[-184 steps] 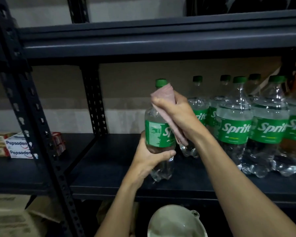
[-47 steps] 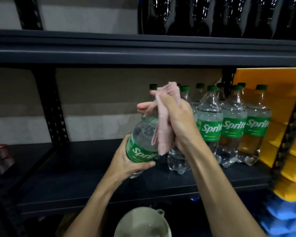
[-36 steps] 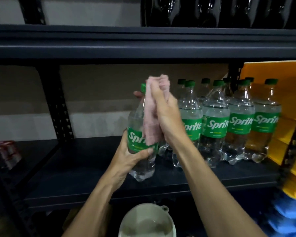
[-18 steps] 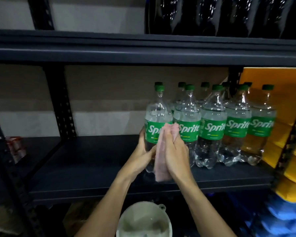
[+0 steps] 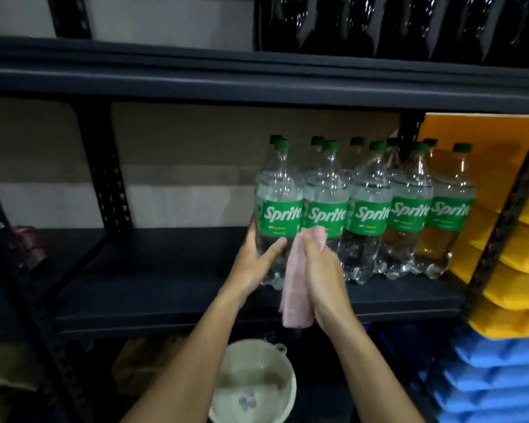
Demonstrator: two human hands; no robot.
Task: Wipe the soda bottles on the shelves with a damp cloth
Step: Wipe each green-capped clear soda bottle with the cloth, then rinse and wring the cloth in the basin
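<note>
While I am watching through the head camera, the left hand [image 5: 254, 264] is wrapping its fingers and thumb round the lower body of a clear plastic soda bottle [image 5: 280, 206] with a green screw cap and a glossy green Sprite label. That bottle is standing upright at the left end of a front row of matching green-capped bottles [image 5: 370, 209], its side touching the next one. The hand and cloth are hiding its lobed base, so I cannot tell whether it is resting on the shelf.

The right hand [image 5: 327, 282] is gripping a folded, soft pink cloth [image 5: 295, 291] – thumb lying along the top fold, fingers curled behind – and holding it just beside the bottle's lower right side. The cloth's loose end is hanging limp past the front edge of the dark, matte metal shelf [image 5: 165, 288].

Below my arms a round cream plastic bucket [image 5: 257, 380] is sitting with pale water in it. Stacked yellow plastic bins [image 5: 516, 270] and blue plastic bins [image 5: 501, 377] are filling the right side – and dark, shiny bottles [image 5: 379, 22] are lining the shelf above.
</note>
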